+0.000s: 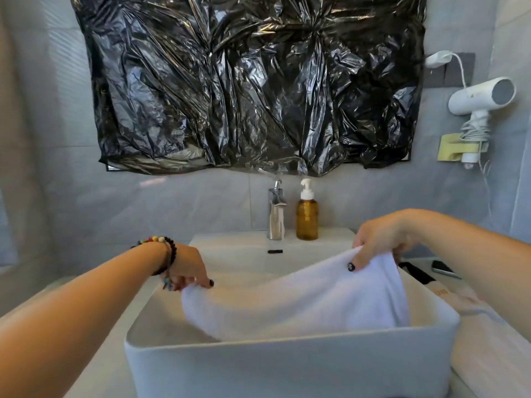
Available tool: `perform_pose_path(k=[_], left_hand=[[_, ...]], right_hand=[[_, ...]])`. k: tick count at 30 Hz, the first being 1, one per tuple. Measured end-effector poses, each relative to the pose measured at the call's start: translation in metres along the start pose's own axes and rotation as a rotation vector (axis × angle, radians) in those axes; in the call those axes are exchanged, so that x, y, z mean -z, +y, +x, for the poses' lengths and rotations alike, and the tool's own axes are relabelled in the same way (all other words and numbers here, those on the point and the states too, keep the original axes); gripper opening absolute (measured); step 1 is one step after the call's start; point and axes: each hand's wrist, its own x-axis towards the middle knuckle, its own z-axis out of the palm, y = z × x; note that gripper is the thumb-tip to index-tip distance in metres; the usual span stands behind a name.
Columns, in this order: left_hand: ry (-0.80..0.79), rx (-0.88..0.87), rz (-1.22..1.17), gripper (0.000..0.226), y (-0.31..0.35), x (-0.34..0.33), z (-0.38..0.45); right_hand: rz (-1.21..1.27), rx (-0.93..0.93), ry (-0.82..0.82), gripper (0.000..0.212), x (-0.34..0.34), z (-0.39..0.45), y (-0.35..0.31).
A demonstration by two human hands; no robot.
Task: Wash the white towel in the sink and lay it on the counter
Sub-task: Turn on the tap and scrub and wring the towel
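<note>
The white towel [298, 300] hangs spread out over the white rectangular sink [287, 360], its lower part dipping inside the basin. My left hand [188, 268], with a beaded bracelet on the wrist, pinches the towel's left top corner above the sink's left rim. My right hand [379, 239] grips the right top corner, held higher, over the sink's right side. The chrome faucet [276, 214] stands behind the basin; no water is seen running.
An amber soap pump bottle [307, 216] stands right of the faucet. The counter [494, 349] to the right carries a phone [444, 268] and a dark object. A white hair dryer [479, 101] hangs on the right wall. Black plastic sheeting [253, 81] covers the wall above.
</note>
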Motion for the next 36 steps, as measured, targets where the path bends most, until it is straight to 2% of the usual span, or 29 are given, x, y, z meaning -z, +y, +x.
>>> perform_pose_path(k=[2,3,5,6,7,9,11,13,15,17,23,27,30,33,36], left_hand=[[0.115,-0.063,0.291,0.048,0.012,-0.021,0.012],[0.221,-0.117,0.356,0.047,0.019,-0.030,0.017],[0.437,-0.192,0.323,0.029,0.029,-0.040,0.025],[0.485,-0.208,0.290,0.019,0.033,-0.045,0.028],[0.473,-0.218,0.274,0.013,0.037,-0.049,0.031],[0.326,-0.239,0.252,0.013,0.044,-0.062,0.041],[0.175,-0.283,0.228,0.028,0.049,-0.076,0.048],[0.109,-0.346,0.254,0.044,0.052,-0.081,0.051],[0.056,-0.380,0.243,0.066,0.053,-0.082,0.050],[0.027,-0.375,0.226,0.077,0.054,-0.080,0.043],[-0.005,-0.353,0.213,0.072,0.061,-0.080,0.034],[-0.038,-0.355,0.227,0.070,0.064,-0.083,0.031],[-0.028,-0.364,0.238,0.068,0.067,-0.082,0.031],[-0.025,-0.374,0.244,0.067,0.067,-0.082,0.032],[-0.016,-0.395,0.267,0.066,0.068,-0.081,0.034]], right_hand=[[-0.190,-0.060,0.038,0.017,-0.016,0.020,-0.006],[-0.305,-0.085,0.085,0.021,-0.023,0.031,-0.009],[-0.548,-0.109,0.185,0.029,-0.040,0.051,-0.016],[-0.662,-0.112,0.201,0.029,-0.050,0.061,-0.019],[-0.746,-0.110,0.197,0.025,-0.060,0.070,-0.022],[-0.803,-0.080,0.152,0.020,-0.079,0.085,-0.028],[-0.728,0.048,0.114,0.037,-0.095,0.098,-0.033],[-0.610,0.201,0.093,0.055,-0.103,0.105,-0.038],[-0.525,0.273,0.087,0.055,-0.104,0.108,-0.038],[-0.455,0.282,0.077,0.061,-0.106,0.108,-0.033],[-0.379,0.323,0.050,0.062,-0.109,0.103,-0.023],[-0.395,0.353,0.128,0.057,-0.119,0.115,-0.021],[-0.530,0.352,0.043,0.064,-0.110,0.112,-0.030],[-0.562,0.319,-0.023,0.072,-0.100,0.106,-0.038],[-0.640,0.313,-0.066,0.065,-0.098,0.105,-0.049]])
